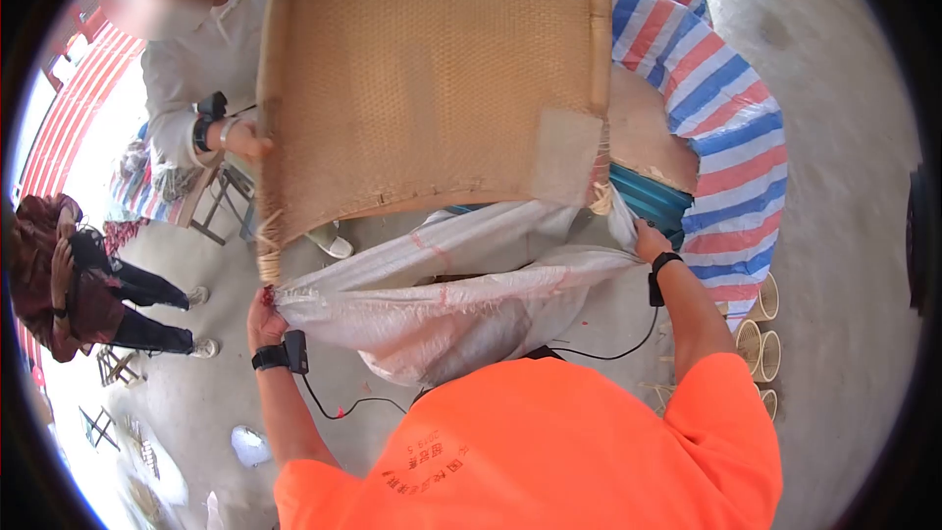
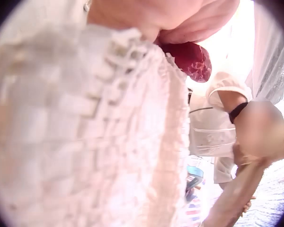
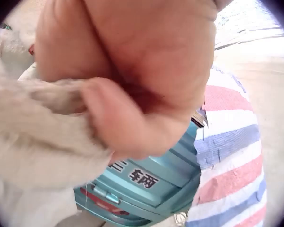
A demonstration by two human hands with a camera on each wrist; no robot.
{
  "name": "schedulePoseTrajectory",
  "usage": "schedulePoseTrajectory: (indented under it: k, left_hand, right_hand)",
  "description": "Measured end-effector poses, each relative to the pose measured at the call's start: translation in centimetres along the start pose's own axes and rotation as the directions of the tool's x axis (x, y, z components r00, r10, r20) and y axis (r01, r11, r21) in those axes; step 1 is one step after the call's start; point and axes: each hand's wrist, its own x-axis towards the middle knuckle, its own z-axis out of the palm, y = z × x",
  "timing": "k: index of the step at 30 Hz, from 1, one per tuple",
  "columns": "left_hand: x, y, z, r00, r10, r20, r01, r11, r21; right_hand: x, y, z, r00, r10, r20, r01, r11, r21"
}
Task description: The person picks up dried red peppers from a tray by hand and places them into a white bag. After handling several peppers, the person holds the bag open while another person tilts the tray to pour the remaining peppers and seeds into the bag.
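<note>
A white woven sack [image 1: 471, 294] stretches between both hands, its mouth spread below the near edge of a woven bamboo mat [image 1: 442, 79] framed by poles. My left hand [image 1: 263, 322] grips the sack's left rim beside the pole end; a dark red piece [image 2: 191, 61] shows by the fingers in the left wrist view. On the right, my right hand [image 1: 650, 241] holds a bunched part of the rim, thumb curled over the cloth [image 3: 42, 137] in the right wrist view. The sack's inside is mostly hidden.
Another person's hand [image 1: 243, 137] is at the mat's left side. A teal vehicle panel [image 3: 151, 189] and a striped sheet [image 1: 731, 167] lie to the right. Several round baskets [image 1: 760, 348] stand on the floor. A second person [image 1: 78, 275] stands at left; cables hang from my wrists.
</note>
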Motion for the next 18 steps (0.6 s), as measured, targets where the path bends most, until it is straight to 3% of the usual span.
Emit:
schedulePoseTrajectory:
  k: [1,2,4,5,6,7,8,10,12,14,16,18]
  left_hand:
    - [0.9,-0.1,-1.0,0.998,0.051,0.047,-0.054,0.996,0.07]
    - [0.6,-0.4,-2.7,0.998,0.035,-0.043,-0.032,0.997,0.064]
    - [0.3,-3.0,-1.8,0.981,0.004,-0.194,0.002,0.999,0.032]
    - [-0.8,-4.6,-0.2,0.976,-0.035,-0.214,0.043,0.999,0.03]
    - [-1.4,-6.5,0.4,0.989,-0.066,-0.132,0.072,0.996,0.044]
    - [-2.6,-7.6,1.8,0.986,-0.153,-0.071,0.157,0.985,0.064]
    - [-3.8,-9.1,3.5,0.971,-0.24,-0.013,0.241,0.967,0.083]
    - [-4.9,-13.0,6.4,0.939,-0.344,0.026,0.328,0.913,0.245]
    - [-6.1,-15.3,8.5,0.894,-0.441,0.076,0.363,0.813,0.456]
    - [-8.0,-17.3,12.4,0.932,-0.361,-0.016,0.32,0.805,0.5]
    - [-7.8,-17.8,12.9,0.889,-0.433,0.148,0.246,0.725,0.643]
    - [-8.6,-17.8,15.2,0.888,-0.418,0.192,0.15,0.659,0.737]
  right_hand:
    - [2.4,1.1,1.3,0.971,-0.197,0.133,0.206,0.977,-0.058]
    - [3.6,2.0,3.0,0.995,-0.1,0.006,0.1,0.995,-0.021]
    - [3.1,-1.6,0.4,0.958,0.117,-0.263,-0.098,0.992,0.086]
    - [2.5,-3.3,-0.9,0.943,0.191,-0.271,-0.166,0.98,0.112]
    - [3.5,-2.5,0.0,1.0,-0.002,0.012,0.004,0.993,-0.114]
    - [5.0,-0.9,2.3,0.934,-0.13,0.332,0.226,0.936,-0.27]
    - [6.1,0.4,4.7,0.754,-0.178,0.633,0.472,0.816,-0.333]
    - [4.3,2.0,9.3,0.834,-0.059,0.548,0.364,0.806,-0.467]
    - [-0.4,0.0,7.6,0.73,0.003,0.684,0.477,0.714,-0.512]
    - [-4.6,-2.1,6.8,0.567,-0.017,0.824,0.556,0.746,-0.367]
    - [-7.3,-2.3,8.2,0.449,-0.068,0.891,0.597,0.765,-0.242]
    - [-9.6,-4.0,7.6,0.193,-0.234,0.953,0.684,0.728,0.04]
